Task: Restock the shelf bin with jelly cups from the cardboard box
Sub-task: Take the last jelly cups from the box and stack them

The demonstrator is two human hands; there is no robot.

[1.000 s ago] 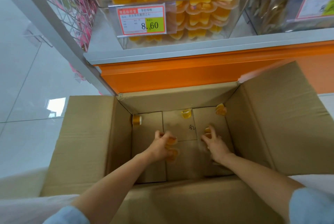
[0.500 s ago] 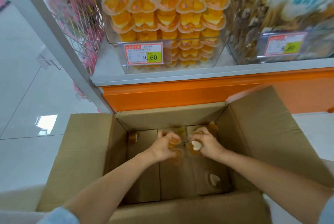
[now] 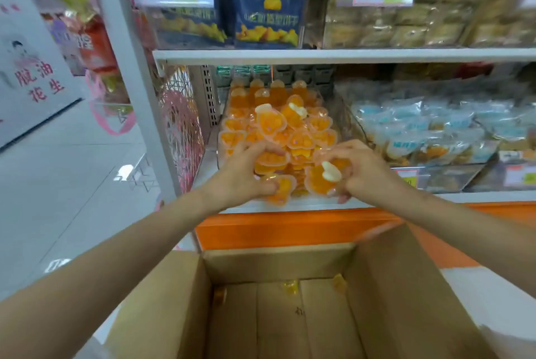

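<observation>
Over the clear plastic shelf bin (image 3: 338,115), left hand (image 3: 243,173) and right hand (image 3: 358,173) fingers each clutch small orange plastic jelly cups (image 3: 280,189); likely light, slippery, best held by rims.

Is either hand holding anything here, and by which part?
Both are. The left hand grips orange jelly cups by their edges. The right hand pinches a jelly cup by the rim on its right side.

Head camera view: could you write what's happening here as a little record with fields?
Left hand: grips jelly cups at the bin's front
Right hand: grips more cups, close beside the left
Shelf bin: heaped with orange cups
Cardboard box: open on the floor below, three loose cups along its far wall
</observation>
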